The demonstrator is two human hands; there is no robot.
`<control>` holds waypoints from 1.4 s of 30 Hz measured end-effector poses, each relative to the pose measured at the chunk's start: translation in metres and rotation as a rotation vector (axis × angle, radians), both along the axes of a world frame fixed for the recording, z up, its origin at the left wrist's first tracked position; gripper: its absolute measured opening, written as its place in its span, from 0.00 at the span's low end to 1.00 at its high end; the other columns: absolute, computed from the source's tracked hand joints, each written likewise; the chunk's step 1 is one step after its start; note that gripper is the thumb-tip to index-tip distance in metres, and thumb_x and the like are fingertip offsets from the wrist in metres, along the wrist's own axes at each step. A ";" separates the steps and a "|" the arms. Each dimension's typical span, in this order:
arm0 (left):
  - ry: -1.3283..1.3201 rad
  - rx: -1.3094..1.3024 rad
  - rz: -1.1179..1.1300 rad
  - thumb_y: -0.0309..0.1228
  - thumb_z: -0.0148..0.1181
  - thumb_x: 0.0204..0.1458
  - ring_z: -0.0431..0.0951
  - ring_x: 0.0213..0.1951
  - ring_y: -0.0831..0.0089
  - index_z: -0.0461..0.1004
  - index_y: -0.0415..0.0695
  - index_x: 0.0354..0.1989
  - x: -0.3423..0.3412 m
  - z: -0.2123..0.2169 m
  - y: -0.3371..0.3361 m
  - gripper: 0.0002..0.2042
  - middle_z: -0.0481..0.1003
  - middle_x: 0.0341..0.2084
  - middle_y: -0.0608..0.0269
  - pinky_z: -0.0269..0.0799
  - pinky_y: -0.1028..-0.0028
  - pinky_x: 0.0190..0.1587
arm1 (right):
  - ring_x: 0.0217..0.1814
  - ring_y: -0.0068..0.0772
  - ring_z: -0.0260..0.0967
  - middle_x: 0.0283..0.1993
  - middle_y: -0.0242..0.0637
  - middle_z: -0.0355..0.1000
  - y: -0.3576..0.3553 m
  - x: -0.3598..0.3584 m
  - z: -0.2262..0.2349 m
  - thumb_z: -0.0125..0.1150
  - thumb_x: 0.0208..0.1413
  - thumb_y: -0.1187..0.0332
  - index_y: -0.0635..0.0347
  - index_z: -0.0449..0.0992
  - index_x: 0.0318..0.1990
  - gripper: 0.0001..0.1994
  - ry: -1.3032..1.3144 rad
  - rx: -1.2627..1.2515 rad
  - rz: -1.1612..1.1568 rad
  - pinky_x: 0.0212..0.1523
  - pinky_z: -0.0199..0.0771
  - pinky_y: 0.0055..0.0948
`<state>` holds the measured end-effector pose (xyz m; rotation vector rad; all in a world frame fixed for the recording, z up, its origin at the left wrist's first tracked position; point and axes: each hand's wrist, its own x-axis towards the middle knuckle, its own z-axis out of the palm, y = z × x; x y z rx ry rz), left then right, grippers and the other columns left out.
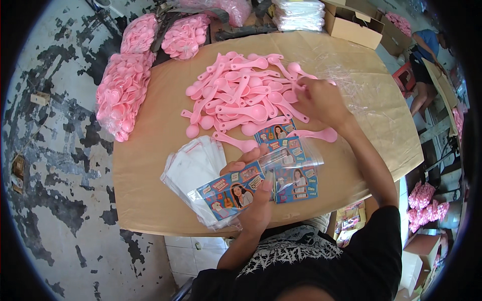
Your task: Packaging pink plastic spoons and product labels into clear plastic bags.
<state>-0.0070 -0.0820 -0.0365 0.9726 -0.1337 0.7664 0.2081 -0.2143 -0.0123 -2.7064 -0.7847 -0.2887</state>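
A heap of pink plastic spoons (241,90) covers the far middle of the table. My right hand (321,103) is at the heap's right edge, fingers curled down over a spoon; their tips are partly hidden. Lower down, my left hand (256,200) grips a clear plastic bag (293,158) with a blue printed card (228,195) in it, thumb on top. Under and beside it lie more blue printed cards (298,185). To its left rests a stack of clear empty bags (193,160). One loose spoon (316,134) lies below my right wrist.
Bulging bags of pink spoons (123,93) stand along the table's far left edge. A stack of white packs (299,15) and an open cardboard box (354,22) are at the back. Plastic scraps (351,85) lie on the right of the brown-covered table (371,145). Another person (427,55) sits far right.
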 end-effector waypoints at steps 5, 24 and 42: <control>-0.028 -0.369 -0.075 0.19 0.59 0.52 0.61 0.63 0.48 0.57 0.49 0.57 -0.005 -0.004 0.008 0.26 0.64 0.58 0.48 0.56 0.50 0.65 | 0.34 0.26 0.73 0.31 0.35 0.73 -0.034 -0.057 0.037 0.50 0.62 0.70 0.61 0.74 0.44 0.08 0.217 0.639 0.213 0.33 0.69 0.26; -0.050 -0.903 -0.684 0.40 0.58 0.58 0.54 0.68 0.56 0.48 0.43 0.68 -0.008 -0.008 -0.017 0.34 0.52 0.66 0.48 0.59 0.58 0.67 | 0.34 0.21 0.75 0.34 0.36 0.75 -0.009 -0.144 0.114 0.61 0.51 0.79 0.65 0.65 0.52 0.20 0.215 0.957 0.439 0.28 0.61 0.14; 0.462 0.112 -0.424 0.31 0.46 0.65 0.74 0.47 0.76 0.66 0.33 0.58 -0.015 0.023 -0.023 0.17 0.75 0.45 0.59 0.69 0.76 0.49 | 0.30 0.16 0.71 0.31 0.32 0.77 -0.026 -0.098 0.066 0.63 0.54 0.78 0.60 0.72 0.53 0.18 0.601 0.668 0.521 0.30 0.67 0.18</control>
